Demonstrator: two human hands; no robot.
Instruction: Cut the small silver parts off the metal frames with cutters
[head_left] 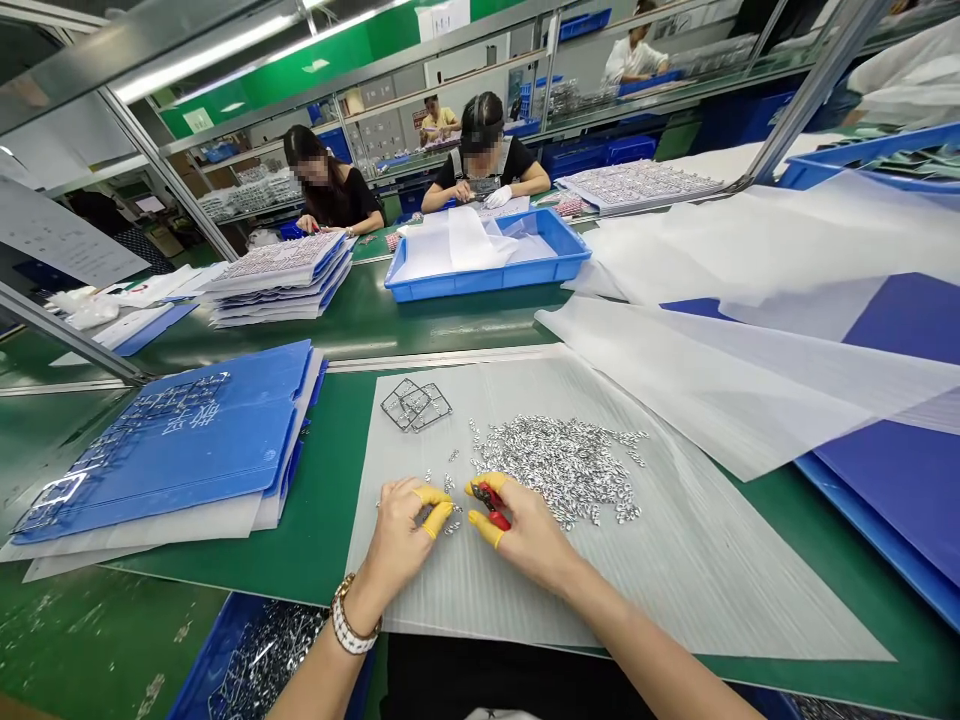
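Head view shows the right hand (529, 530) in a closed grip around a pair of red-handled side cutters (489, 503), its thumb and forefinger wrapped over the handles, perhaps to steer the small tool close to the work. Yellow finger cots (435, 497) cover the thumb and forefinger of the left hand (401, 535), and those two fingers are pinched close together, but I cannot tell whether they hold anything. A gold-and-white wristwatch (352, 620) sits on the left wrist. Just beyond the fingertips lies a loose heap of small silver metal parts (555, 470), with a few strays near the hands, all within easy reach. Beneath them, a translucent plastic sheet (637, 590) seems to give the parts a smooth, separate surface on the green desk (322, 530). Two linked metal frames (416, 405) rest on the sheet beyond the left hand. To the left stands a stack of blue folders (165, 450), with metal frames lying on top, and a blue crate of metal scrap (262, 660) sits at the near edge. Farther off, two co-workers (480, 160) sit at the desk beside a blue tray lined with white sheets (487, 255).
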